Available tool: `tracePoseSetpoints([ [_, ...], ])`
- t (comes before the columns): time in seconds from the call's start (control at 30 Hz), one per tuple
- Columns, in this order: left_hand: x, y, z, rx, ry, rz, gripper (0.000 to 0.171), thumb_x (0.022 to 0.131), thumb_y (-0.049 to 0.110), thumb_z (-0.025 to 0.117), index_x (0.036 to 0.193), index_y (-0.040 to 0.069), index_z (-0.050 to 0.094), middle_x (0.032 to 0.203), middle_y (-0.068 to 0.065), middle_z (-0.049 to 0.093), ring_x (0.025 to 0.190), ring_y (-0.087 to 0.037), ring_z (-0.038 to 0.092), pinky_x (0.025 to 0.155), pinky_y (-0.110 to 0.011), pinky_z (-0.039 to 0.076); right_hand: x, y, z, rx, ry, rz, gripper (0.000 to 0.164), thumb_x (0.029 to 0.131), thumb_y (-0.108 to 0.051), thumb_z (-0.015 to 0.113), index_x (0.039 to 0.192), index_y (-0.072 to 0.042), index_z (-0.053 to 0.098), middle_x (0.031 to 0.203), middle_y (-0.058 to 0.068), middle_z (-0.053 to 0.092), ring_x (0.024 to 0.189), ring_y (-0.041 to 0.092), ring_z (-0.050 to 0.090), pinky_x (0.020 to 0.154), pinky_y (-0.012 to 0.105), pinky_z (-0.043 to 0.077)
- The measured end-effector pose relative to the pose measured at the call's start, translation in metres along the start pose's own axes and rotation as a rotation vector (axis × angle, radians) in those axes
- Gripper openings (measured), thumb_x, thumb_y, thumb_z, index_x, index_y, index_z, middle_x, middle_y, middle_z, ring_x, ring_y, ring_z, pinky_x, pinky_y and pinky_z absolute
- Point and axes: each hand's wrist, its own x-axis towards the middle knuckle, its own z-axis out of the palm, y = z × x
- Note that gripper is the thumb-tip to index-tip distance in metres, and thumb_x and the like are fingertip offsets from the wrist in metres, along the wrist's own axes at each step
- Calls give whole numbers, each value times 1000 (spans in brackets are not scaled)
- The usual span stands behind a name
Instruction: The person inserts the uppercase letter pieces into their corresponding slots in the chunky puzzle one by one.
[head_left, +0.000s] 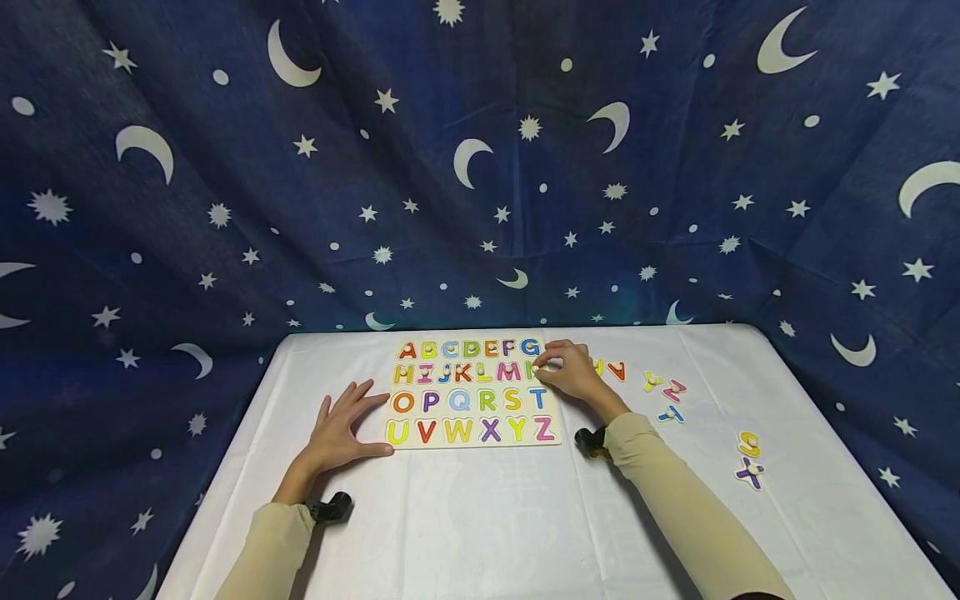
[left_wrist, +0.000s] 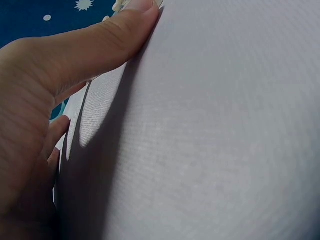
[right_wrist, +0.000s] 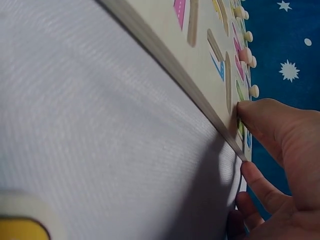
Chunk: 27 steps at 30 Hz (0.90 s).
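Note:
A wooden alphabet puzzle board (head_left: 551,417) lies flat on the white table. Knobbed letters fill its two far rows; the two near rows show letters printed in bare recesses. My right hand (head_left: 572,372) is over the board's right edge, thumb and forefinger pinching the green letter N piece (head_left: 529,372) at the end of the second row. Up close in the right wrist view, the thumb (right_wrist: 262,112) presses at that green letter. With fingers spread, my left hand (head_left: 341,429) touches the board's left edge, its thumb (left_wrist: 107,40) at the near left corner.
Right of the board lie loose knobbed letters: a red V (head_left: 617,371), a yellow Y (head_left: 652,382), a pink Z (head_left: 674,390), a blue T (head_left: 671,414), a yellow-orange letter (head_left: 748,443) and a purple X (head_left: 750,472). A star-patterned blue curtain (head_left: 420,167) hangs behind the table.

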Motion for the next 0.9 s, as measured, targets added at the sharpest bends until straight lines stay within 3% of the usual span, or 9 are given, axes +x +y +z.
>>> tracePoseSetpoints([
  [0.17, 4, 2, 3, -3, -7, 6, 95, 63, 61, 91, 144, 22, 59, 164, -17, 35, 153, -46, 18, 118, -73, -1, -1, 5, -4, -31, -17, 7, 15, 88, -21, 82, 101, -13, 81, 142, 19, 58, 132, 42, 41, 110, 60, 33],
  [0.5, 3, 2, 0, -10, -17, -26, 95, 64, 59, 91, 144, 20, 59, 164, -18, 34, 154, -45, 16, 119, -73, -3, 0, 2, -26, -3, -101, -161, 27, 91, -17, 79, 116, -9, 75, 133, 19, 64, 130, 39, 51, 113, 56, 32],
  [0.9, 1, 3, -2, -13, -22, -23, 94, 64, 58, 92, 144, 20, 60, 164, -19, 34, 154, -46, 16, 119, -73, -3, -20, 8, -73, 64, -124, -210, 33, 94, -13, 76, 125, -4, 70, 129, 16, 69, 116, 42, 63, 101, 57, 51],
])
